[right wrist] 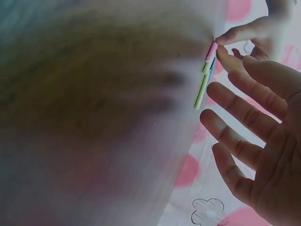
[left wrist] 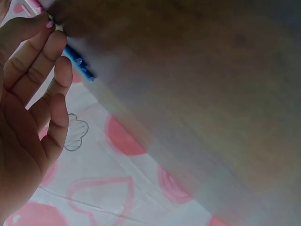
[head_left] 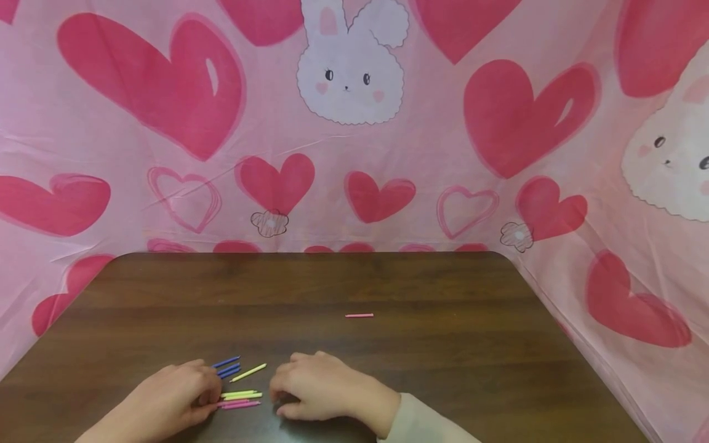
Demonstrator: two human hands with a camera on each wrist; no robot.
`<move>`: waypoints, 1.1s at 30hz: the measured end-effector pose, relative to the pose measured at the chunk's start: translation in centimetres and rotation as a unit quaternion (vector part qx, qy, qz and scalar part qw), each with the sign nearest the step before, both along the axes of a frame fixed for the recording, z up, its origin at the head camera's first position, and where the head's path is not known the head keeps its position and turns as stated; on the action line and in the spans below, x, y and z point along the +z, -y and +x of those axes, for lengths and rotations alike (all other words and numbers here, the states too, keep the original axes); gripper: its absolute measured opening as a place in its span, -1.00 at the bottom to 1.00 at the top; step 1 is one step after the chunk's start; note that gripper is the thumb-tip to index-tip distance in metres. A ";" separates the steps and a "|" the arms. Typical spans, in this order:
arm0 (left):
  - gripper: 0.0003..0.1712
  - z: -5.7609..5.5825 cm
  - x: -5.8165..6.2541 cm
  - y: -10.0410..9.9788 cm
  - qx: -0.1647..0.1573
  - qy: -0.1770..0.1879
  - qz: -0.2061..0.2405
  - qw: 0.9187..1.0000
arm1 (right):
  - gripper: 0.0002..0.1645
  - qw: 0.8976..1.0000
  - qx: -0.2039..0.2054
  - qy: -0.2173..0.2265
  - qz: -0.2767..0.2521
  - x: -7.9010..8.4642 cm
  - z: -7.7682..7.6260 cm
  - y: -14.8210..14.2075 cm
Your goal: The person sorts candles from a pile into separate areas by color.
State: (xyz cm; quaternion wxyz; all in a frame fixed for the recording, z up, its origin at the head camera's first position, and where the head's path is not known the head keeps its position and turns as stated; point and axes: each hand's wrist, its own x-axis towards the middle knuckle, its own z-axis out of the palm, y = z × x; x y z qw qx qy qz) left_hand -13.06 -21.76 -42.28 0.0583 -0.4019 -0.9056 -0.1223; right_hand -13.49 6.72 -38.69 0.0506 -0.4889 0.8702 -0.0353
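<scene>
My left hand [head_left: 183,391] is low over the table at left, its thumb and index fingertip pinching the near end of a thin pink stick [left wrist: 50,23]. Two pink sticks [head_left: 240,405] lie side by side there. Just beyond them are yellow sticks [head_left: 242,394], with one more yellow stick [head_left: 248,373] lying at a slant. Several blue sticks [head_left: 228,370] lie by the left knuckles, partly hidden by that hand. To the right of the pile, my right hand [head_left: 318,387] hovers palm down, fingers spread and relaxed, holding nothing [right wrist: 254,132].
Farther back on the dark wooden table [head_left: 443,344], a single pink stick [head_left: 359,315] lies apart. A pink cloth [head_left: 332,141] with hearts and rabbit faces hangs behind the table and along its sides.
</scene>
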 end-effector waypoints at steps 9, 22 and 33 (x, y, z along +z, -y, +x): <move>-0.63 -0.3 0.8 -0.1 -0.003 -0.034 0.014 0.999 | -0.87 1.000 0.007 -0.013 0.007 -0.3 0.2 0.1; -0.64 -0.9 1.4 -0.3 0.009 -0.018 0.008 1.000 | -0.87 1.000 0.012 -0.003 0.008 -0.3 0.2 0.3; -0.67 -3.5 2.6 -2.0 0.010 0.032 0.025 0.999 | -0.87 1.000 0.016 0.007 0.012 -0.6 0.2 0.5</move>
